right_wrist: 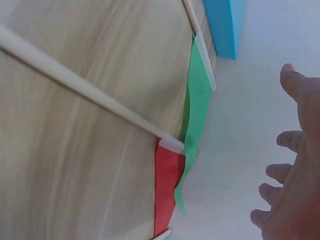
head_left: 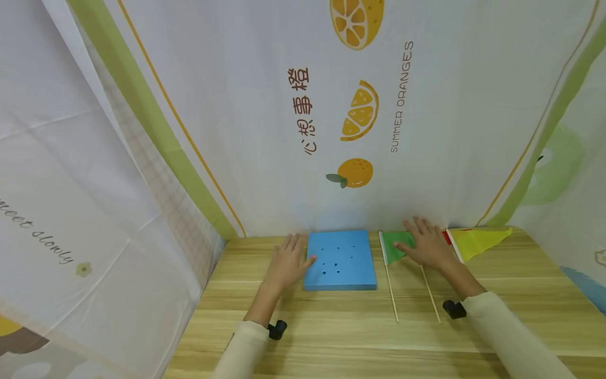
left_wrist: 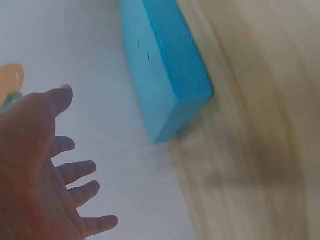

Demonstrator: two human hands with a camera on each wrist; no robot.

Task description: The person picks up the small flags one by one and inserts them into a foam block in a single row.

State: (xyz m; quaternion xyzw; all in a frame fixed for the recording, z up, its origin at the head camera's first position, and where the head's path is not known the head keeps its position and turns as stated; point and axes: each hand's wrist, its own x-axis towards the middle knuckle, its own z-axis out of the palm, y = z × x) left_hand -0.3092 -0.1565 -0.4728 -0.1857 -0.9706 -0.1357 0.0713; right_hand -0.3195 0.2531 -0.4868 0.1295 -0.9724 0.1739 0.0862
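Observation:
A thick blue square block (head_left: 344, 250) with several small holes in its top lies at the back of the table. Just left of it my left hand (head_left: 284, 266) is held with fingers spread, the thumb overlapping the block's edge in the head view. The left wrist view shows that hand (left_wrist: 42, 170) apart from the block. My right hand (head_left: 428, 246) hovers with spread fingers over the small flags and holds nothing. Under and beside it lie a green flag (head_left: 392, 246), a red flag (right_wrist: 167, 175) mostly hidden in the head view, and a yellow flag (head_left: 475, 243).
The wooden table (head_left: 331, 337) ends at the back against a hanging white cloth (head_left: 265, 131) printed with oranges. More cloth (head_left: 94, 173) hangs at the left. Thin flag sticks (head_left: 392, 295) point toward the front of the table.

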